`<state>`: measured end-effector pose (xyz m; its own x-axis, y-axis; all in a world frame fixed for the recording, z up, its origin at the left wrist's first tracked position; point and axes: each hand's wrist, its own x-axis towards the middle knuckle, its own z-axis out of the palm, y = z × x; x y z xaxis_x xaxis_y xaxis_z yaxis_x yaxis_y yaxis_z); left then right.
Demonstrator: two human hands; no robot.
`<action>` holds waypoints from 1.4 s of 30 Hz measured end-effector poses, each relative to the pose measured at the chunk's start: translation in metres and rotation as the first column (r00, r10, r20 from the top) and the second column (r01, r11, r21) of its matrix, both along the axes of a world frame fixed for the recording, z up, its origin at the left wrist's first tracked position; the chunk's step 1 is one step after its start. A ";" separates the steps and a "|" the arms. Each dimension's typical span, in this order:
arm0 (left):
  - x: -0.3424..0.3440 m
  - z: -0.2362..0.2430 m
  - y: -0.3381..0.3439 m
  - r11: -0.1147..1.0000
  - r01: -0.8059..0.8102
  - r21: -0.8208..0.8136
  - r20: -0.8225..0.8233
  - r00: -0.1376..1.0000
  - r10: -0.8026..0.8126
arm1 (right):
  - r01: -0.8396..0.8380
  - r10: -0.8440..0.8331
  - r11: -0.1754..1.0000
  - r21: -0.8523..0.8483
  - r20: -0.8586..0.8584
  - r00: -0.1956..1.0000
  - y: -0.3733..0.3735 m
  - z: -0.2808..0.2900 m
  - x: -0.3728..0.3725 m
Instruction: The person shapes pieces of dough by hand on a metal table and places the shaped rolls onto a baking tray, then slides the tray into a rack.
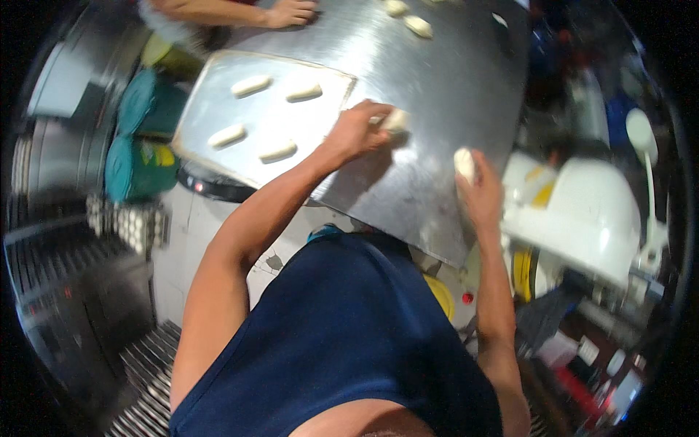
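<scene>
My left hand point(364, 127), its fingers curled, grips a pale dough piece point(395, 121) over the steel table point(444, 80), just right of the baking tray point(196, 124). A second dough piece point(464, 165) is held upright in my right hand point(482, 186) near the table's right side. Several short dough rolls point(251, 86) lie spaced apart on the pale tray. More dough pieces point(418, 26) rest at the far part of the table.
Another person's hand point(290, 13) rests at the table's far left. Teal lidded buckets point(138, 167) and egg trays point(135, 226) stand at left. A large white machine point(575, 218) is beside the table at right, with a yellow container point(440, 298) lower down.
</scene>
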<state>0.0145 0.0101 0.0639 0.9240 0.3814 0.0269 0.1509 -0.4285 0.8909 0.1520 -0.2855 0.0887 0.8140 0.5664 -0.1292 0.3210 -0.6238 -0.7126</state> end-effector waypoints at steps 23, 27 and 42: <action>0.025 -0.054 -0.019 0.539 0.337 0.772 -0.131 0.914 -0.385 | -0.185 0.285 0.958 -0.220 0.653 0.701 0.027 -0.070 0.005; 0.018 -0.060 -0.012 0.548 0.302 0.780 -0.149 0.940 -0.306 | -0.072 0.228 0.958 -0.277 0.587 0.777 0.038 -0.069 -0.011; 0.018 -0.018 -0.001 0.620 0.428 0.658 -0.209 0.894 -0.396 | -0.227 0.226 0.972 -0.069 0.552 0.803 0.000 -0.054 -0.006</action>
